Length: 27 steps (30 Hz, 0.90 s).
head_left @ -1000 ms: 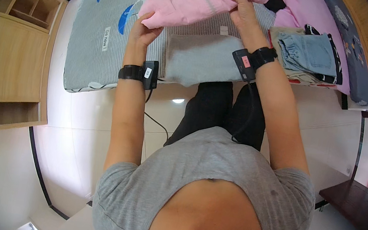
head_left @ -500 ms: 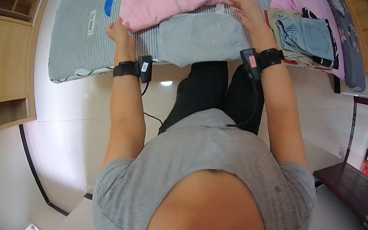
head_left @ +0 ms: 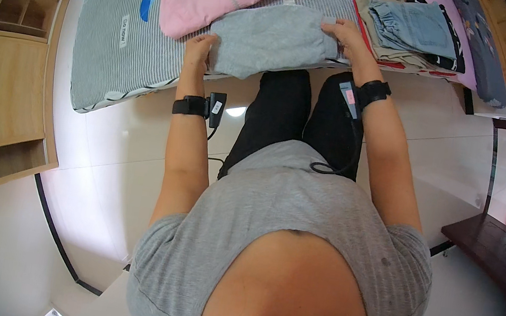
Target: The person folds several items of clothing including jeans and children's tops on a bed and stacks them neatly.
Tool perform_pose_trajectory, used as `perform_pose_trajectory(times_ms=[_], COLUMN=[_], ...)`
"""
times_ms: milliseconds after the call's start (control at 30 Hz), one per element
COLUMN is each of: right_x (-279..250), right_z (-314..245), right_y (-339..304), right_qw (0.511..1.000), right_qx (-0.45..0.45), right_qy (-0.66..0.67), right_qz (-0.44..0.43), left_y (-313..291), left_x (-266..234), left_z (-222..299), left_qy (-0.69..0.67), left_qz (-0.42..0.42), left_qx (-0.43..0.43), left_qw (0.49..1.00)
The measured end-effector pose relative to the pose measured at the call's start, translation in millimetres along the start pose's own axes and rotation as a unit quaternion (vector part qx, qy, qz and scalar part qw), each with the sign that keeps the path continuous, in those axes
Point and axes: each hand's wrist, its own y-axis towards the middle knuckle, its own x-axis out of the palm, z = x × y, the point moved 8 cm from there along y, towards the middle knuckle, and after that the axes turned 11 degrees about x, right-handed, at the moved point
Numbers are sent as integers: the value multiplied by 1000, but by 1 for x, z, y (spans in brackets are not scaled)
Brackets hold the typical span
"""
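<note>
A folded light grey garment (head_left: 272,38) lies along the near edge of the bed; its exact kind does not show. At its left end my left hand (head_left: 198,51) is closed on the edge, fingertips against the cloth. My right hand (head_left: 351,40) pinches the far right corner of the same garment. Just beyond it, on the left, lies a folded pink garment (head_left: 201,7) with a printed motif, and neither hand touches it. Both wrists wear black straps with small boxes and cables.
The bed (head_left: 99,61) has a striped grey sheet. To the right stands a pile of folded clothes with light blue denim (head_left: 416,28) on top. A wooden cabinet (head_left: 5,92) stands at the left, and a dark wooden bench (head_left: 486,251) at the right.
Both hands have left the pink garment and taken the grey one by its ends. My left hand moved right, my right hand nearer to me. The pink garment lies flat on the bed.
</note>
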Motion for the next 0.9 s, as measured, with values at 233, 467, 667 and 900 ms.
perform_pose_trajectory(times_ms=[233, 467, 667, 900], right_x=[-1, 17, 57, 76], right_z=[21, -33, -66, -72], right_y=[12, -21, -15, -22], right_qw=[1000, 987, 972, 977], right_qx=[18, -101, -173, -161], right_qy=[-2, -106, -160, -134], right_qz=[3, 61, 5, -29], left_y=[-25, -18, -33, 12], left_x=[24, 9, 18, -7], left_z=[5, -11, 8, -41], left_qy=[11, 41, 20, 43], left_qz=[-40, 7, -22, -36], left_qx=[-61, -77, -89, -82], left_qw=[997, 996, 996, 995])
